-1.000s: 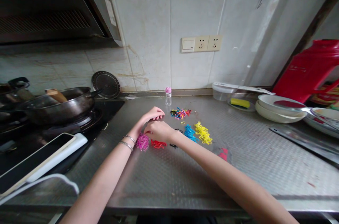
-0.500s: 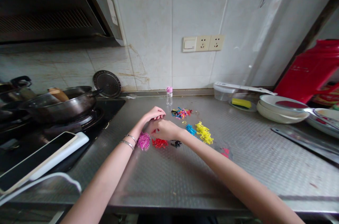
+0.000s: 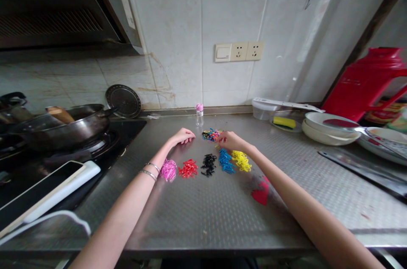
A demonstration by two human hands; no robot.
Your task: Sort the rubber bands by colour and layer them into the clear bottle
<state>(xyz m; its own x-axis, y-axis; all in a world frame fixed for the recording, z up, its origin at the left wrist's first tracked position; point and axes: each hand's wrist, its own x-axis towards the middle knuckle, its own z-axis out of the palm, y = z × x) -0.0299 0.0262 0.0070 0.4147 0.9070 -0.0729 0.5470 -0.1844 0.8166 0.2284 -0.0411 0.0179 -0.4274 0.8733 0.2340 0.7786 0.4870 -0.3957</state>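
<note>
Featherlight bands call for a fingertip pinch

On the textured grey metal counter (image 3: 190,218), the loose pile of thin pink-purple bands (image 3: 168,170) lies beside the left wrist. The left hand (image 3: 182,136) rests with fingers loosely curled; whether they hold anything, I cannot tell. Next come the bright red band pile (image 3: 188,168), the glossy black band pile (image 3: 209,164) and, behind it, the mixed multicoloured band pile (image 3: 210,134). The blue band pile (image 3: 226,161) follows. The right hand (image 3: 230,139) bends its fingers at the mixed pile's right edge; any grip is hidden. Rightmost sits the yellow band pile (image 3: 241,161). The bands look soft, stretchy and prone to tangling; pinching one protruding strand should work best.
</note>
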